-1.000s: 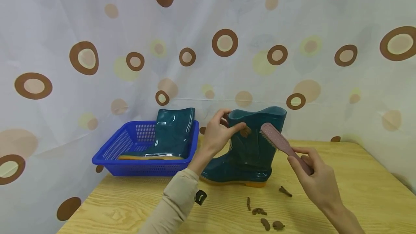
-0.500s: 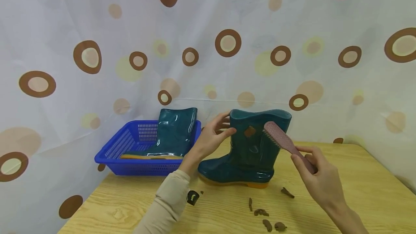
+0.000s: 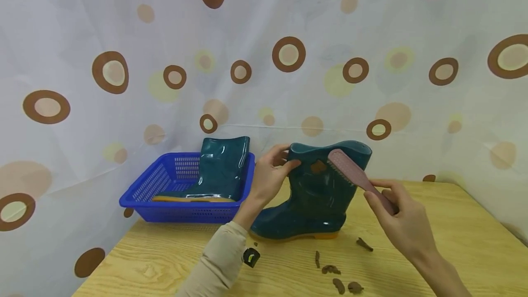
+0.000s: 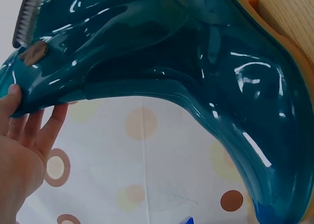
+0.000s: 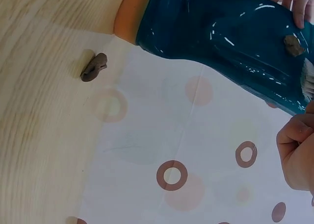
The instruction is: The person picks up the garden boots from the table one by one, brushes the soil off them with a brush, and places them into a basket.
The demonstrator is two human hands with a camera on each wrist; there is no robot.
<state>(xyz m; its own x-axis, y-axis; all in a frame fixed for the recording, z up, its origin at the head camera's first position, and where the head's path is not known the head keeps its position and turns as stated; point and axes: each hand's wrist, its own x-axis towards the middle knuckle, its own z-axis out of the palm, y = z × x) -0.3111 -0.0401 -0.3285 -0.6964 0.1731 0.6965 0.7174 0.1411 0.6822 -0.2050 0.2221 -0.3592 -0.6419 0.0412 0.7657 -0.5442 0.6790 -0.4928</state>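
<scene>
A dark green rubber boot (image 3: 315,205) with an orange sole stands on the table in the head view, its toe to the left. My left hand (image 3: 267,180) grips the upper shaft at the toe side, thumb on the near face and fingers behind. Close to that thumb, a brown mud-like lump (image 3: 318,167) sticks to the shaft; the left wrist view shows this lump (image 4: 34,53) too. My right hand (image 3: 406,223) holds a pink brush (image 3: 350,171) by its handle. The bristles (image 5: 309,79) face the upper shaft beside the lump; contact is hard to tell.
A blue perforated basket (image 3: 185,216) at the left holds a second green boot (image 3: 222,168). Several loose brown pieces (image 3: 331,269) lie on the wooden table (image 3: 445,223) in front of the boot. A patterned curtain (image 3: 255,22) hangs behind.
My left thumb has come off the brown lump and moved to the shaft's edge. The boot's top has shifted and tilts slightly. The brush head stays near the upper shaft, latterly moving slightly left.
</scene>
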